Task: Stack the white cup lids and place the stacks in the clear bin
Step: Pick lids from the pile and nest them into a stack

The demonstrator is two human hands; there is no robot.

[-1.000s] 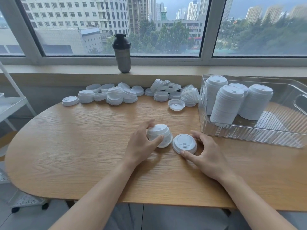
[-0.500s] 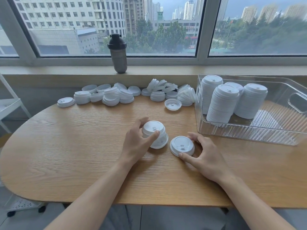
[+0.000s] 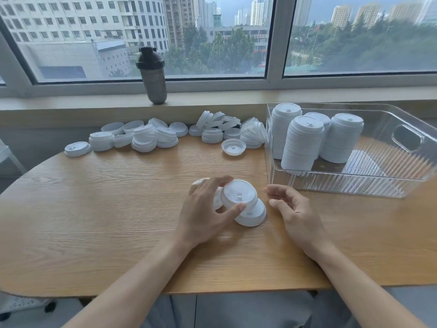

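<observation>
White cup lids (image 3: 238,196) sit in a short stack near the middle of the bench (image 3: 94,209), toward its front edge, tilted over to one side. The left hand (image 3: 205,209) grips this stack, thumb on the near rim of the top lid and fingers curled over the far side. Under the tilted stack, one lid (image 3: 251,215) lies flat on the bench. The right hand (image 3: 295,209) hovers just beside that lid on the right, fingers loosely curled, holding nothing and apart from the lids.

Along the back edge of the bench lies a scattered heap of loose lids (image 3: 146,138), some in low piles, some leaning on their rims; a single upturned lid (image 3: 233,147) rests a little in front of the heap. At the back right corner stands the clear bin (image 3: 354,185), with a cut-out handle in its right wall. Inside it, at its left end, four tall stacks of lids (image 3: 303,143) stand upright and close together.

On the windowsill behind the bench a dark shaker bottle (image 3: 152,75) stands upright.
</observation>
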